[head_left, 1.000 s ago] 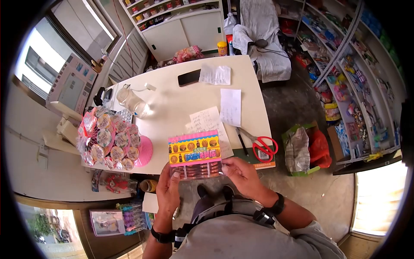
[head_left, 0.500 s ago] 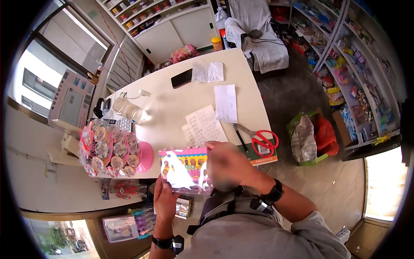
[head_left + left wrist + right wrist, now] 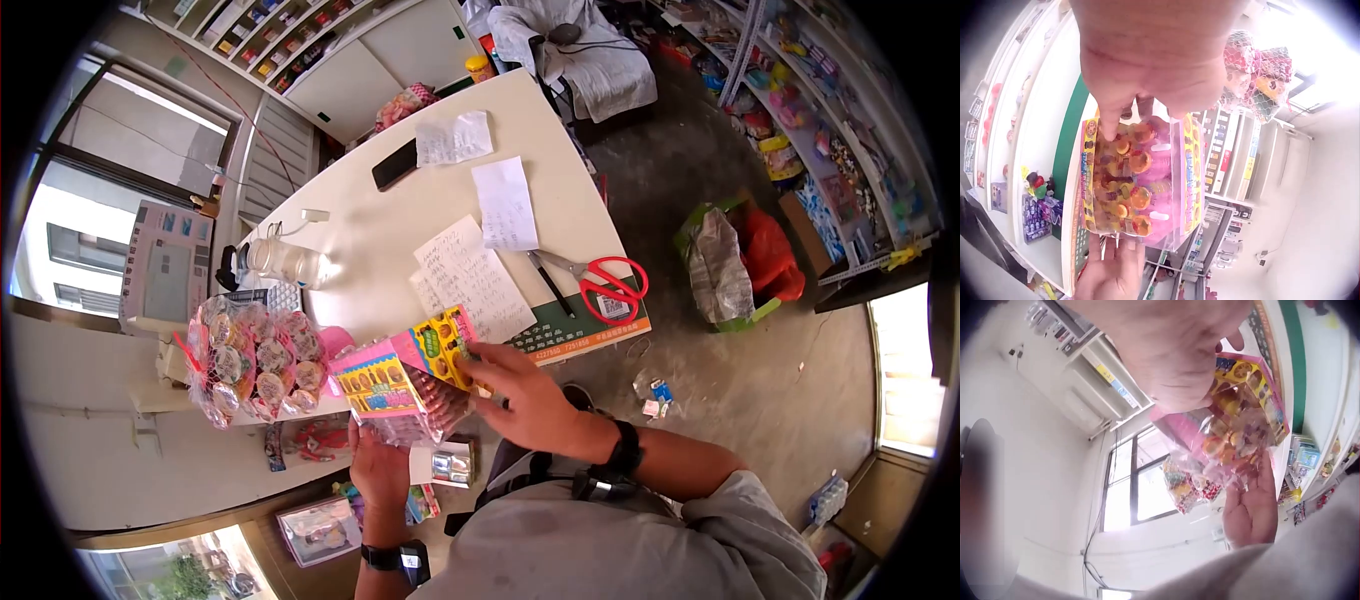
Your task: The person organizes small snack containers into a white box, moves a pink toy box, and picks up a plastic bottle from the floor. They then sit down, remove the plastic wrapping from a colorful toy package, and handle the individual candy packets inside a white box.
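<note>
In the head view a pink-and-yellow candy box (image 3: 385, 385) in clear plastic is held tilted over the front edge of the desk. Burger-shaped and bottle-shaped candies (image 3: 1129, 181) show through its clear side in the left wrist view. My left hand (image 3: 380, 468) grips it from below at the near left edge, part of its fingers hidden beneath. On the opposite side, my right hand (image 3: 535, 400) holds the right edge with fingers and thumb. Crinkled clear film (image 3: 1229, 447) covers the box in the right wrist view.
On the desk (image 3: 390, 230) lie handwritten papers (image 3: 470, 280), red-handled scissors (image 3: 615, 290), a black pen (image 3: 553, 285), a phone (image 3: 395, 165) and a glass jar (image 3: 285, 262). A net bag of round packs (image 3: 255, 360) stands left of the box. An open bag (image 3: 725, 265) sits on the floor.
The box has moved left and turned from facing up squarely to a tilt that shows its side. My right hand passed across its front and now holds its right edge.
</note>
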A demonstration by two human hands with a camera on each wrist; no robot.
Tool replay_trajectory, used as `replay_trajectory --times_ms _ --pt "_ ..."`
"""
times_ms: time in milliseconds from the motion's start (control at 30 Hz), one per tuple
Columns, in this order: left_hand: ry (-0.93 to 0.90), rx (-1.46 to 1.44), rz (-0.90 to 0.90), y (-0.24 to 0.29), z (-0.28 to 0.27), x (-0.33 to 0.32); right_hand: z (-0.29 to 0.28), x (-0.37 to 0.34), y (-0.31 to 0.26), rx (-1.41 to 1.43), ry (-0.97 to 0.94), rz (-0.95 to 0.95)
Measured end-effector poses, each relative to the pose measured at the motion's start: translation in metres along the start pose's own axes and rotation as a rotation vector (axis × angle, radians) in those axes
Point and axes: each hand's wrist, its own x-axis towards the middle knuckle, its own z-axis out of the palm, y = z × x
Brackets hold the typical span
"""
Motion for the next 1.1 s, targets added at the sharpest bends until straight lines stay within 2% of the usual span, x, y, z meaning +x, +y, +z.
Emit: replay_trajectory --times_ms 100,300,400,533,567,700,900,1100 --pt "-0.020 -0.035 -0.014 0.004 0.002 0.002 0.003 0.000 -0.018 -0.017 -0.023 -0.136" --pt "-0.035 0.045 -0.032 0.012 0.006 0.003 0.006 0.008 -0.030 0.128 0.007 -0.050" --pt "-0.062 0.066 -0.065 0.016 0.014 0.003 0.003 0.015 -0.024 0.378 -0.020 0.307" --pt "-0.041 0.075 -0.138 0.023 0.023 0.004 -0.004 0.031 -0.005 0.641 -0.125 0.580" --pt "-0.035 0.097 -0.149 0.025 0.026 0.004 -0.008 0.036 -0.006 0.600 -0.129 0.605" --pt "-0.024 0.160 -0.146 0.028 0.025 0.011 -0.013 0.044 -0.008 0.605 -0.003 0.554" --pt "0.009 0.272 -0.075 0.030 0.043 0.022 -0.022 0.053 0.001 0.577 -0.067 0.596" --pt "-0.038 0.370 -0.062 0.028 0.040 0.034 -0.022 0.049 0.002 0.851 0.177 0.682"
